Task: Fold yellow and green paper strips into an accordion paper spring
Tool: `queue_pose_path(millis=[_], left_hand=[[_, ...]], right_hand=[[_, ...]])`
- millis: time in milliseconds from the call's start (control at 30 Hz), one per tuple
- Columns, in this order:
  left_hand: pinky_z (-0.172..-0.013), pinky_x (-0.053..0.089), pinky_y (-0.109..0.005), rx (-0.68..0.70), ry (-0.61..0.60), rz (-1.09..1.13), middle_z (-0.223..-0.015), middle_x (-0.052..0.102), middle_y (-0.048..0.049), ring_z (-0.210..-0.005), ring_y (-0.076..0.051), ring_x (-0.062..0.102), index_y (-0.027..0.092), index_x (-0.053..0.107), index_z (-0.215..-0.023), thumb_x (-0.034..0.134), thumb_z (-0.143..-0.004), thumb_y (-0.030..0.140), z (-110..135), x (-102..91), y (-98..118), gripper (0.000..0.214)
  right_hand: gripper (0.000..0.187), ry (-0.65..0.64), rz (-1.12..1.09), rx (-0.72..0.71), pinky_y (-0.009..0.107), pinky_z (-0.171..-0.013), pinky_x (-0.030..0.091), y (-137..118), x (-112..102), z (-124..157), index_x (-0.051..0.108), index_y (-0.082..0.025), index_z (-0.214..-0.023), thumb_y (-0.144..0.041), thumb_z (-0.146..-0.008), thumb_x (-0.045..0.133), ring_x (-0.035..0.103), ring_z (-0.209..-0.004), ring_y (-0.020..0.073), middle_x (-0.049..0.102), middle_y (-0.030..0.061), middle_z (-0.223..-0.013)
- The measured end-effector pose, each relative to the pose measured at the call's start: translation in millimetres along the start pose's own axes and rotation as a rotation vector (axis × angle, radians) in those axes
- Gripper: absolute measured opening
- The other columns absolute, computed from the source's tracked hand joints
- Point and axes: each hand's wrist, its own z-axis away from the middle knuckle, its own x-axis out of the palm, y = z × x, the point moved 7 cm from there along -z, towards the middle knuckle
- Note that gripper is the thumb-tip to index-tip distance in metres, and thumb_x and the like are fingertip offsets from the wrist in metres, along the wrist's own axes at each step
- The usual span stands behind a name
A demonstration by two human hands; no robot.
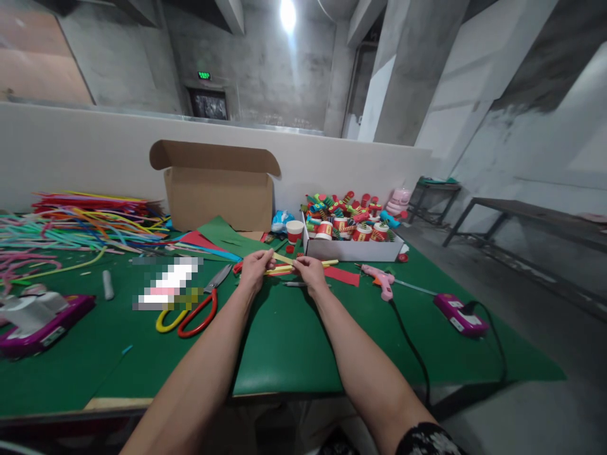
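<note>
Left hand [256,268] and right hand [310,273] both pinching a pale yellow strip [283,258], one near each end; strip is over the middle of the table [289,363], just short of the lone cup [294,232]; more yellow lengths lie under the hands.

Progress, judged from layout: a batch looks done, with cup figures [363,234] heaped in the white box [353,253]; the held piece looks early-stage, no pleats visible, not joined to any cup; lone cup shows nothing attached; glue gun [379,279] lies on its side, unheld; scissors [199,314] also down, blades slightly parted.

Materials: strip thin, flat, matte, likely paper; red strip [342,276] similar, wider, flat on table; figures have red-and-white cups, striped accordion-like limbs, rounded red ends; green sheets [225,235] flat, straight-cut, overlapping; pipe cleaners [90,208] long, thin, fuzzy-looking, loosely piled; carton [218,197] plain brown, stiff, flap raised; table cover smooth, slight sheen; scissor handles rounded loops, one yellow, one red; gun pink plastic.
</note>
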Motion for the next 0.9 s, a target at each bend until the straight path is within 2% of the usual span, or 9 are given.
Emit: queue_pose_path(millis=[133,233,367,467,567,633,700,800,900], left_hand=[[-0.046,0.035,-0.020,-0.036,-0.004,0.008,-0.049,0.054,0.0018,-0.042,-0.007,0.045,0.014,0.055,-0.056,0.073,-0.054,0.051,-1.2,0.9,-3.3,0.041],[-0.047,0.037,-0.020,-0.069,-0.058,0.034,-0.048,0.052,0.0029,-0.041,-0.007,0.045,0.013,0.058,-0.060,0.073,-0.055,0.048,-1.0,3.9,-4.3,0.039],[-0.049,0.039,-0.019,-0.102,-0.127,0.074,-0.051,0.055,0.0027,-0.044,-0.006,0.047,0.012,0.063,-0.072,0.078,-0.050,0.042,-0.6,4.9,-2.9,0.040],[-0.049,0.040,-0.019,-0.091,-0.101,0.078,-0.056,0.058,0.0010,-0.046,-0.007,0.050,0.012,0.063,-0.075,0.079,-0.049,0.042,-2.9,-2.8,0.5,0.042],[-0.046,0.037,-0.018,-0.052,-0.028,0.095,-0.055,0.056,0.0023,-0.044,-0.005,0.047,0.013,0.063,-0.079,0.075,-0.056,0.045,-6.0,-13.9,6.5,0.041],[-0.043,0.033,-0.016,-0.059,-0.030,0.125,-0.057,0.056,0.0025,-0.044,-0.004,0.045,0.013,0.063,-0.082,0.075,-0.057,0.042,-5.9,-15.0,8.2,0.040],[-0.042,0.032,-0.015,-0.088,-0.098,0.174,-0.062,0.058,0.0012,-0.047,-0.004,0.046,0.013,0.064,-0.084,0.078,-0.055,0.034,-3.0,-7.8,7.8,0.038],[-0.048,0.040,-0.015,-0.127,-0.209,0.250,-0.066,0.060,0.0000,-0.051,-0.004,0.050,0.013,0.063,-0.078,0.079,-0.054,0.021,4.6,8.4,5.4,0.029],[-0.048,0.043,-0.014,-0.184,-0.205,0.317,-0.073,0.064,-0.0023,-0.048,-0.002,0.049,0.012,0.062,-0.071,0.073,-0.060,0.014,9.6,17.0,-0.8,0.016]], right_hand=[[0.013,-0.002,0.014,-0.005,0.028,-0.059,0.051,1.1,-0.6,-1.8,0.063,-0.017,-0.060,-0.026,-0.056,0.071,0.059,-0.049,0.0133,0.060,-0.0035,-0.048],[0.014,0.000,0.026,-0.001,0.028,-0.058,0.051,1.3,-1.2,-1.8,0.063,-0.017,-0.060,-0.027,-0.055,0.072,0.059,-0.048,0.0132,0.060,-0.0032,-0.047],[0.013,0.001,0.012,0.005,0.026,-0.056,0.051,0.8,-1.4,-1.1,0.063,-0.017,-0.059,-0.025,-0.055,0.071,0.058,-0.047,0.0123,0.059,-0.0039,-0.047],[0.015,0.007,0.029,-0.016,0.026,-0.056,0.051,-1.3,-3.4,-2.2,0.063,-0.017,-0.059,-0.028,-0.055,0.071,0.058,-0.048,0.0125,0.060,-0.0033,-0.047],[0.018,0.049,0.043,-0.072,0.026,-0.057,0.051,-6.2,-8.8,-4.4,0.064,-0.016,-0.062,-0.031,-0.056,0.071,0.059,-0.049,0.0131,0.061,-0.0027,-0.048],[0.020,0.083,0.031,-0.096,0.027,-0.058,0.051,-8.5,-11.8,-5.2,0.064,-0.015,-0.066,-0.031,-0.056,0.071,0.060,-0.050,0.0136,0.061,-0.0024,-0.049],[0.020,0.090,0.016,-0.097,0.027,-0.059,0.051,-8.7,-11.3,-4.9,0.064,-0.015,-0.068,-0.031,-0.056,0.071,0.060,-0.051,0.0137,0.061,-0.0022,-0.050],[0.018,0.062,-0.013,-0.054,0.027,-0.058,0.051,-4.7,-5.3,-2.5,0.063,-0.016,-0.066,-0.029,-0.056,0.071,0.060,-0.050,0.0134,0.060,-0.0027,-0.049],[0.015,0.022,-0.055,0.011,0.027,-0.058,0.052,1.0,2.1,1.5,0.062,-0.016,-0.063,-0.026,-0.056,0.072,0.059,-0.049,0.0129,0.060,-0.0032,-0.048]])
